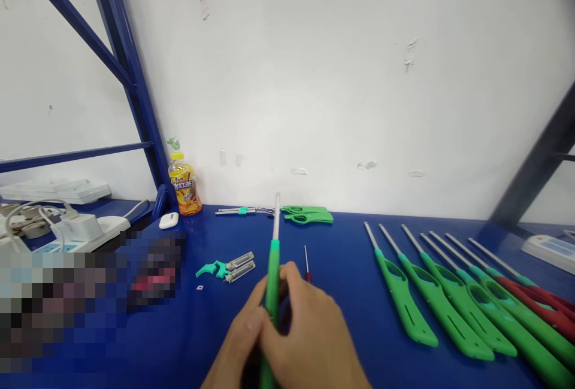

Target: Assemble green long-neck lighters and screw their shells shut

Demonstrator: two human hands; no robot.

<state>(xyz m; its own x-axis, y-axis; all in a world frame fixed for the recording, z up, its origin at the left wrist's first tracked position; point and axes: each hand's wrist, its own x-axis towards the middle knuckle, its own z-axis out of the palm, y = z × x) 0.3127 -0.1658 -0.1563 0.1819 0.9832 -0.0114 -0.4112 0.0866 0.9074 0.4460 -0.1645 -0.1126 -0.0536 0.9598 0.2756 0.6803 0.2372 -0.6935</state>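
Note:
I hold a green long-nosed lighter (pixel 272 269) upright in front of me, its metal tube pointing away toward the wall. My left hand (pixel 240 341) is closed round the green handle from the left, thumb on its side. From the right, my right hand (pixel 314 335) wraps the same handle, fingers curled. The lower handle is hidden between the hands. A small red-handled screwdriver (pixel 306 264) lies just beyond my right hand on the blue table (pixel 341 269).
Several finished green lighters (pixel 404 299) and red ones (pixel 539 299) lie in a row at the right. A green trigger piece with clear parts (pixel 227 269), an open green shell (pixel 309 215), a drink bottle (pixel 184 188), a white case (pixel 169 220) and power strips (pixel 81 230) are about.

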